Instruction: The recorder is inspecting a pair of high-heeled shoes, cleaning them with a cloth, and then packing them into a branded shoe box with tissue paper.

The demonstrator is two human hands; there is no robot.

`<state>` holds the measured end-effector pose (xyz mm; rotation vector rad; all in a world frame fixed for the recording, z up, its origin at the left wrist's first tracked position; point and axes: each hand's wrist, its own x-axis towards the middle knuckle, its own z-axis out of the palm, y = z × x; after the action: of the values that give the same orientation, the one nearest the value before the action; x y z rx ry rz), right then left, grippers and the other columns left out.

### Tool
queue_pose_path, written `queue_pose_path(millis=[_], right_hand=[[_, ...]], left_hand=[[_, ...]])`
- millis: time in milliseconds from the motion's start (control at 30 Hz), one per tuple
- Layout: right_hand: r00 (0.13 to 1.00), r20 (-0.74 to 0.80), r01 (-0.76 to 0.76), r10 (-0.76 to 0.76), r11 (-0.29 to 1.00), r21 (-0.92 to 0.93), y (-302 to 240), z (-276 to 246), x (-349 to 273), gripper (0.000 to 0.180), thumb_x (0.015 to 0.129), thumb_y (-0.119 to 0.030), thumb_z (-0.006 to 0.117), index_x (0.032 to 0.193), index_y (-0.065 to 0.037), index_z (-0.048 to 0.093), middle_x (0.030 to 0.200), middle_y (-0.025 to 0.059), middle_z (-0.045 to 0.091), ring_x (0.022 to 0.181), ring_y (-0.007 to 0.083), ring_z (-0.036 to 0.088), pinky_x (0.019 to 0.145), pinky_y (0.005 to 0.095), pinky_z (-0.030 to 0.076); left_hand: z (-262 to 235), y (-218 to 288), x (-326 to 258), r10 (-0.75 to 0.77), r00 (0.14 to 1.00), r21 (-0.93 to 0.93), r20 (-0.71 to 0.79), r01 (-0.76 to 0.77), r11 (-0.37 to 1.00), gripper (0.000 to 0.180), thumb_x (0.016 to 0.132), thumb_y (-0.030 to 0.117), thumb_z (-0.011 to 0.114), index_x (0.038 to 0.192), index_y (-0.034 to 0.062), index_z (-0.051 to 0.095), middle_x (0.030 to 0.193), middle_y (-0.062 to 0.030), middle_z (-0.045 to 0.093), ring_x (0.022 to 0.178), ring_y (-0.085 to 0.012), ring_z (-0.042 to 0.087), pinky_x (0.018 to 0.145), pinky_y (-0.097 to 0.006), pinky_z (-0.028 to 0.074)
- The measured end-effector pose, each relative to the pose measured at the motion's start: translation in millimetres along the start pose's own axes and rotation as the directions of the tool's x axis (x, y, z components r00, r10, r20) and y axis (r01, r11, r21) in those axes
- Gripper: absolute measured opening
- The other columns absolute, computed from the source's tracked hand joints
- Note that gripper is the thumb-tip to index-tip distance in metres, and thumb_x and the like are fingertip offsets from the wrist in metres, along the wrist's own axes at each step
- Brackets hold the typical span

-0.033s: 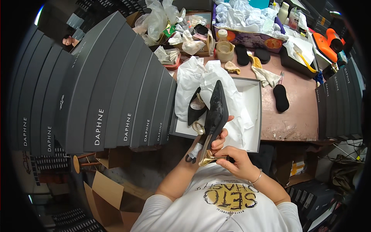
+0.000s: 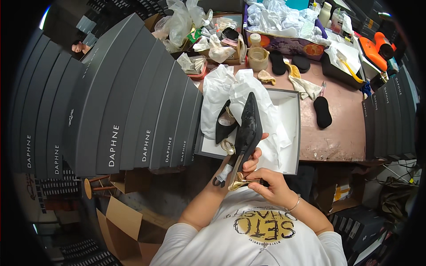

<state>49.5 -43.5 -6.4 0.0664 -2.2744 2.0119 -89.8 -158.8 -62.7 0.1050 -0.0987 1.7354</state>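
Observation:
My left hand point(image 2: 252, 163) grips a black pointed-toe shoe point(image 2: 248, 124) around its middle, sole up and toe pointing away from me. My right hand point(image 2: 271, 187) pinches the shoe's gold strap point(image 2: 242, 179) near the heel. Both hands hover at the near edge of an open grey shoe box point(image 2: 298, 133) lined with white tissue paper point(image 2: 230, 91). A second black shoe point(image 2: 224, 126) with a gold ring lies inside the box on the left.
Tall stacks of dark grey shoe boxes point(image 2: 133, 102) fill the left, and more of these boxes point(image 2: 390, 119) stand at the right. The brown table point(image 2: 341, 133) carries black insoles point(image 2: 322, 111), a jar point(image 2: 258, 55), an orange tool point(image 2: 375, 48) and plastic bags. Cardboard point(image 2: 120, 230) lies at the lower left.

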Motion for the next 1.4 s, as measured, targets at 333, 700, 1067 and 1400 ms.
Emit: queue_pose_path(millis=[333, 700, 1067, 1400], right_hand=[[0.998, -0.069, 0.003, -0.001, 1.0, 0.027, 0.2, -1.7, -1.4, 0.018, 0.085, -0.01, 0.068, 0.099, -0.001, 0.062, 0.093, 0.0118, 0.068, 0.083, 0.0208, 0.066, 0.077, 0.0293, 0.051], [0.948, -0.314, 0.194, 0.052, 0.69, 0.698, -23.4, -15.8, 14.2, 0.018, 0.094, -0.012, 0.057, 0.105, 0.002, 0.059, 0.087, 0.0116, 0.066, 0.072, 0.0159, 0.062, 0.068, 0.0278, 0.053], [0.916, -0.143, 0.056, 0.375, 0.233, 0.971, -39.3, -46.3, 5.0, 0.027, 0.097, -0.031, 0.048, 0.096, -0.006, 0.06, 0.077, 0.0019, 0.063, 0.06, 0.0125, 0.054, 0.059, 0.0276, 0.04], [0.882, -0.084, -0.017, 0.465, 0.208, 0.978, 13.9, -57.9, -14.0, 0.029, 0.098, -0.028, 0.049, 0.102, -0.001, 0.058, 0.084, 0.0073, 0.062, 0.064, 0.0146, 0.057, 0.064, 0.0298, 0.048]], left_hand=[[-1.3, -14.0, 0.2, 0.024, 0.987, -0.082, -0.157, -0.037, 0.996, 0.075, 0.09, 0.022, 0.061, 0.147, -0.0004, 0.017, 0.095, -0.0083, 0.05, 0.065, -0.0105, 0.046, 0.051, -0.024, 0.042], [18.3, -17.9, -10.0, 0.645, 0.758, 0.991, -0.096, 0.01, 0.136, 0.059, 0.088, 0.014, 0.055, 0.141, 0.0044, 0.03, 0.133, -0.0201, 0.041, 0.114, -0.028, 0.051, 0.085, -0.035, 0.049], [95.4, -6.9, 37.8, 0.306, 0.932, 0.742, 0.195, 0.064, -0.667, 0.072, 0.072, 0.015, 0.073, 0.134, -0.0006, 0.04, 0.134, -0.0263, 0.042, 0.12, -0.0372, 0.049, 0.098, -0.038, 0.042], [79.1, -18.6, 33.4, 0.203, 0.885, 0.887, -0.419, 0.447, -0.117, 0.07, 0.078, 0.019, 0.072, 0.134, -0.0066, 0.039, 0.116, -0.0191, 0.059, 0.108, -0.0231, 0.057, 0.094, -0.032, 0.043]])
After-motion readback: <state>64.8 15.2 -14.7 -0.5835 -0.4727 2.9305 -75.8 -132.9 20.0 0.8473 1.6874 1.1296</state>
